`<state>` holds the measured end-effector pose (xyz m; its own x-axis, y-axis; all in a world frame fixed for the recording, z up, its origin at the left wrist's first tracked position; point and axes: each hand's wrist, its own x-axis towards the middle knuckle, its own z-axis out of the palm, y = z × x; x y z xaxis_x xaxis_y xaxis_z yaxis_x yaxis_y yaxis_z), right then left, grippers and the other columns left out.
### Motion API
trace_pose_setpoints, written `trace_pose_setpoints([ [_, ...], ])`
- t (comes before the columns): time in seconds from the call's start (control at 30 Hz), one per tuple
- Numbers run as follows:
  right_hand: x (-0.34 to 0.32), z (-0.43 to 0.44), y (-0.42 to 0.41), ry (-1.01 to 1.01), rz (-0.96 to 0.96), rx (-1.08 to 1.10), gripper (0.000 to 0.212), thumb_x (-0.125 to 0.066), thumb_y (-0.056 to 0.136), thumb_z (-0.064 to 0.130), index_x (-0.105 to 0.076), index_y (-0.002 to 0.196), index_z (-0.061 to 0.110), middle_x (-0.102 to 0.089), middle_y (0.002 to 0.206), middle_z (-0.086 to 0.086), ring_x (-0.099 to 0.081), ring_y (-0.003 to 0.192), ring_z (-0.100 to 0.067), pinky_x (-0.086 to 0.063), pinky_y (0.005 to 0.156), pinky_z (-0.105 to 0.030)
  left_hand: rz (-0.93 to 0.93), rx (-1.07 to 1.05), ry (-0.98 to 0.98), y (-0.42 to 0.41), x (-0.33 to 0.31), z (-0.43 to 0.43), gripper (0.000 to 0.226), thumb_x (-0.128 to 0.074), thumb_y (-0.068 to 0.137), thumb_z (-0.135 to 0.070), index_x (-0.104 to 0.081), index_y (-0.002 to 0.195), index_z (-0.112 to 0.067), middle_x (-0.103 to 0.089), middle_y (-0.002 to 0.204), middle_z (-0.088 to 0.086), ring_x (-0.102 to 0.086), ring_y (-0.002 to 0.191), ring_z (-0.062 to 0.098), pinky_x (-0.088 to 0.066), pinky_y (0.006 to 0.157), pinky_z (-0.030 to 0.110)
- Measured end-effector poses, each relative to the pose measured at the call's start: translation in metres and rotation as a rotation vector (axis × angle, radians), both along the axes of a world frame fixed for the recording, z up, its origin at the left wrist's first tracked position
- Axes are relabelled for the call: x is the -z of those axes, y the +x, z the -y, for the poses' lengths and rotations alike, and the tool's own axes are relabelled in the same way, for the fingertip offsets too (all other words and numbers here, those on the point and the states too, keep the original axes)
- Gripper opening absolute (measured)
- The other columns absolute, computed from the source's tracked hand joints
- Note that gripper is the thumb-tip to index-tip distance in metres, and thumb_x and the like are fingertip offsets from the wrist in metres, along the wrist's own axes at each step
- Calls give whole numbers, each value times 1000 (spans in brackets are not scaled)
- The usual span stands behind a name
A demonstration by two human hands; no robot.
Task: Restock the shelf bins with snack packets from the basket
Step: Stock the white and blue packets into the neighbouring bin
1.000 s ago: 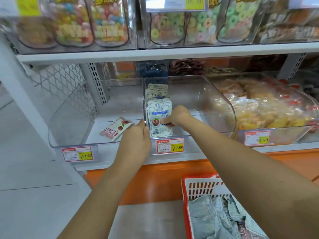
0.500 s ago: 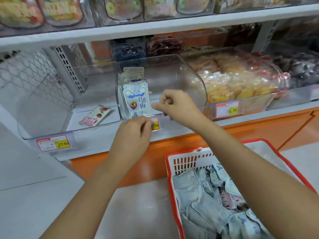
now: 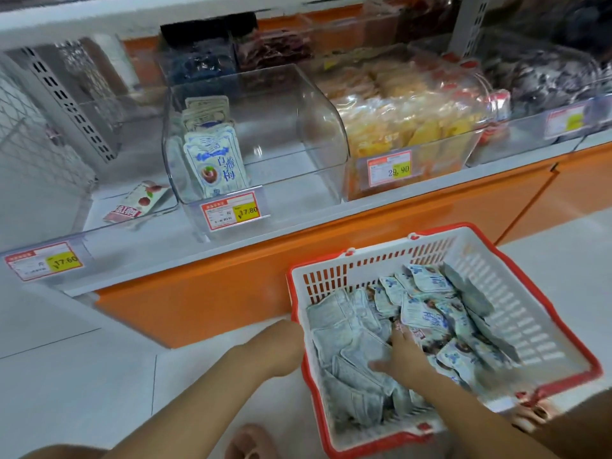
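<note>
Right hand (image 3: 402,359): lying inside the basket (image 3: 516,326) on the heap of packets (image 3: 427,313), fingers spreading flat and gripping nothing, though motion is blurring it.
Left hand (image 3: 281,346): pressing against the basket's outer left wall. The rim is hiding its fingers, so its grasp cannot be told.
Basket: sitting low in front of the shelf, holding many pale blue packets.
Clear bin (image 3: 298,127): keeping a row of packets (image 3: 215,164) standing upright along its left side.
Red packet (image 3: 135,203): lying flat in the bin to the left.

Single head-worn view, angled down, close over basket (image 3: 525,326), shelf (image 3: 139,258) ahead, edges seemingly motion-blurred
</note>
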<state>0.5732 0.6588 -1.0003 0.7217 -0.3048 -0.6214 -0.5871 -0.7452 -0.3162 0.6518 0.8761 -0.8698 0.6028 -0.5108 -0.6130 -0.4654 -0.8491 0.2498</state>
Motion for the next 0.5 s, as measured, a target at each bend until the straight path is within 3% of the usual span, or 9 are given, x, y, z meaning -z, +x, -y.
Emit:
trace_pose_setpoints([
  [0.07, 3, 1, -1, 33, 5, 64, 90, -69, 81, 49, -24, 144, 4, -27, 150, -12, -35, 135, -25, -36, 104, -31, -4, -12, -17, 1, -2, 4, 40, -38, 96, -3, -32, 58, -16, -39, 62, 1, -44, 63, 21, -23, 46, 18],
  [0.1, 3, 2, 1, 25, 3, 65, 80, -70, 80, 48, -35, 138, 6, -37, 143, -11, -43, 127, -23, -39, 101, -31, -8, -23, -26, 2, -3, 6, 41, -38, 96, -4, -31, 58, -16, -36, 60, -2, -38, 56, 15, -21, 45, 16],
  [0.17, 0, 4, 6, 33, 51, 73, 37, -72, 81, 41, -51, 98, 16, -53, 103, -2, -55, 89, -14, -48, 79, -27, -35, -59, -26, 4, -5, 7, 41, -38, 97, -6, -32, 58, -16, -34, 58, -2, -30, 51, 10, -22, 45, 17],
  [0.23, -4, 6, 10, 123, 101, 127, 39, -72, 83, 33, -36, 72, 23, -45, 74, 4, -43, 61, -7, -38, 54, -18, -62, -108, -41, 8, -3, 7, 41, -40, 97, -8, -32, 57, -14, -33, 58, 0, -28, 49, 9, -23, 47, 20],
  [0.3, -6, 9, 13, 215, 129, 161, 43, -75, 81, 31, -35, 69, 19, -41, 65, 3, -38, 54, -8, -29, 46, -17, -86, -144, -46, 11, -2, 7, 42, -43, 98, -12, -33, 57, -14, -33, 57, -1, -28, 48, 9, -23, 46, 20],
  [0.4, -13, 10, 20, 345, 202, 252, 46, -79, 76, 28, -36, 70, 16, -35, 66, -2, -32, 56, -13, -26, 53, -24, -93, -221, -64, 8, -5, 10, 38, -47, 97, -17, -43, 60, -13, -35, 57, -1, -29, 46, 7, -22, 46, 20],
  [0.5, -41, -6, 34, 320, 392, 252, 41, -78, 77, 31, -40, 70, 17, -42, 64, 2, -37, 57, -13, -30, 55, -26, 42, -378, -188, 8, -10, 14, 33, -49, 98, -26, -63, 75, -6, -58, 67, 7, -39, 43, 7, -31, 43, 18],
])
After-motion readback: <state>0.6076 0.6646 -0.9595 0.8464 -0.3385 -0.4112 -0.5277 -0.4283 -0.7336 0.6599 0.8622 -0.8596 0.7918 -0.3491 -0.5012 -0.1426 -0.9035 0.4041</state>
